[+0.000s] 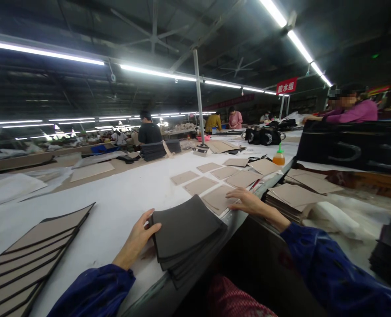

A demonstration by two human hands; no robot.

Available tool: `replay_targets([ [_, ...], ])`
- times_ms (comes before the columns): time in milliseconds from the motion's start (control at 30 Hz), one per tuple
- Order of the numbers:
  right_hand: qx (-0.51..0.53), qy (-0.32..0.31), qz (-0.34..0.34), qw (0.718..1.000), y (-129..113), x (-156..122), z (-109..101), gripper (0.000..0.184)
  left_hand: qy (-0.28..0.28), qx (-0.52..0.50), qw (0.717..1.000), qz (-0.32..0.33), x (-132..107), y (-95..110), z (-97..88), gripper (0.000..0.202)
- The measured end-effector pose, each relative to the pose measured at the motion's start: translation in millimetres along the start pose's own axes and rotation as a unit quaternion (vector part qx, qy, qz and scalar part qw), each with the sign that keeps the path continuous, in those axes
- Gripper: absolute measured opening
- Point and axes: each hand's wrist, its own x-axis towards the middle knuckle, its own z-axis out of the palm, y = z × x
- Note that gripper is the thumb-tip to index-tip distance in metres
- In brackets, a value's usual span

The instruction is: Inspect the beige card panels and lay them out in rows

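My left hand (139,235) is at the left edge of a stack of dark grey sheets (187,224), thumb on top and fingers along the side. The stack lies at the table's near edge, its lower sheets fanned out and overhanging. My right hand (246,203) reaches over the table edge, fingers stretched out, at the right side of a beige panel (217,199). Whether the fingertips press on that panel or only hover is hard to tell. Beyond it several more beige panels (200,185) lie in rows on the white tabletop (129,198).
Overlapping beige panels with black edges (33,259) lie at the left. An orange glue bottle with a green tip (279,156) stands near the right edge. More beige panels (294,196) are stacked at right, beside a large black bag (350,145). Co-workers (354,108) are farther back.
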Motion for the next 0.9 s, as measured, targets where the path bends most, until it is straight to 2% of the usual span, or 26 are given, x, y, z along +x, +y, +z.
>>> replay_targets([
  [67,0.018,-0.041,-0.034,0.998,6,7,4,0.046,0.000,-0.002,1.000,0.002,-1,0,-0.2,0.077],
  [200,0.022,-0.124,-0.023,0.992,9,25,1,0.059,-0.006,-0.014,1.000,-0.004,2,-5,-3.2,0.082],
  [300,0.021,-0.157,-0.038,0.987,10,33,-4,0.057,-0.007,-0.006,1.000,-0.005,6,-9,-4.9,0.085],
  [400,0.022,-0.164,-0.062,0.984,9,34,-6,0.049,0.003,0.028,1.000,0.000,9,-9,-4.6,0.088],
  [500,0.008,-0.116,-0.093,0.989,8,28,-1,0.038,0.010,0.065,0.998,0.011,9,-8,-4.5,0.087],
  [567,-0.018,-0.060,-0.108,0.992,7,22,5,0.031,0.004,0.093,0.995,0.028,10,-9,-5.9,0.082],
  [733,-0.068,0.118,-0.042,0.990,7,20,16,0.029,0.008,0.228,0.972,0.066,16,-20,-13.5,0.083],
  [800,-0.075,0.189,-0.013,0.979,6,28,10,0.030,0.028,0.266,0.959,0.090,20,-25,-15.5,0.083],
  [900,-0.072,0.284,0.007,0.956,-5,48,-12,0.033,0.089,0.305,0.934,0.164,22,-25,-15.9,0.075],
])
